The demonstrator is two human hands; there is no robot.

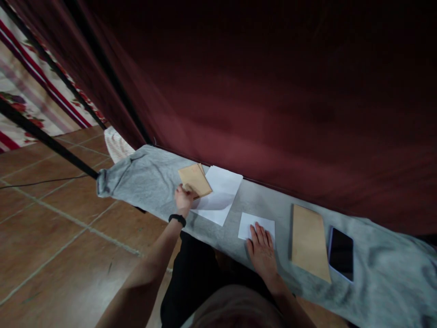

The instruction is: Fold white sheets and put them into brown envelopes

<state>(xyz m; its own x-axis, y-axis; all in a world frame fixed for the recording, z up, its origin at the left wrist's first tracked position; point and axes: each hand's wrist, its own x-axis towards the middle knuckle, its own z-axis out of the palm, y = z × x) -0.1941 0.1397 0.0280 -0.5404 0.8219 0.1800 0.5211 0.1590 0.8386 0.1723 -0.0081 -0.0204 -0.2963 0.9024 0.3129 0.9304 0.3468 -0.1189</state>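
My left hand (pixel 184 198), with a black band at the wrist, has its curled fingers at the lower left edge of a small stack of brown envelopes (pixel 196 178). The stack partly overlaps white paper sheets (pixel 221 193). Spread on a smaller folded white paper (pixel 246 226) lies my right hand (pixel 262 248), palm down. Both papers rest on a grey cloth (pixel 146 182) over a narrow table.
Larger brown envelopes (pixel 309 241) lie right of my right hand, beside a phone (pixel 341 253) with a dark screen. A dark red curtain (pixel 239 114) hangs behind the table. Black poles (pixel 48 139) stand at the left over a tiled floor (pixel 68 246).
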